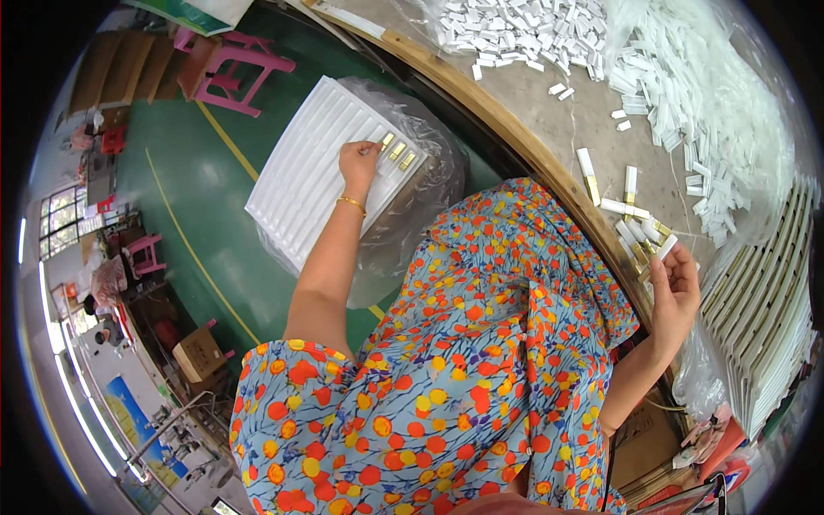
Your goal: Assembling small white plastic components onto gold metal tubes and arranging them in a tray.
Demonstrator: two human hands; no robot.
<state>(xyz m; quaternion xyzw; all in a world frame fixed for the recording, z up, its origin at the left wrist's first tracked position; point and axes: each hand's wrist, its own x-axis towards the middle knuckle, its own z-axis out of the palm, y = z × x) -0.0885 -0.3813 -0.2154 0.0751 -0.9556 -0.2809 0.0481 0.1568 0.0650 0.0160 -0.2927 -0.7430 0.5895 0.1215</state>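
My left hand (pixel 359 165) reaches over a white ribbed tray (pixel 300 163), fingers pinched at the end of a white-and-gold tube (pixel 387 141) in one of its slots. Two more gold-ended tubes (pixel 402 155) lie beside it in the tray. At the table's edge on the right, my right hand (pixel 676 283) closes its thumb and fingers on another white-and-gold tube (pixel 666 247). Several similar tubes (pixel 631 230) lie loosely in a small pile beside those fingers. Part of the held tube is hidden by the hand.
The tray rests on a plastic-wrapped stack (pixel 446 159) left of the table (pixel 549 112). Heaps of small white pieces (pixel 524 30) and longer white parts (pixel 661 94) cover the table's far side. Stacked white trays (pixel 760 309) stand at right. A pink stool (pixel 236 73) is on the green floor.
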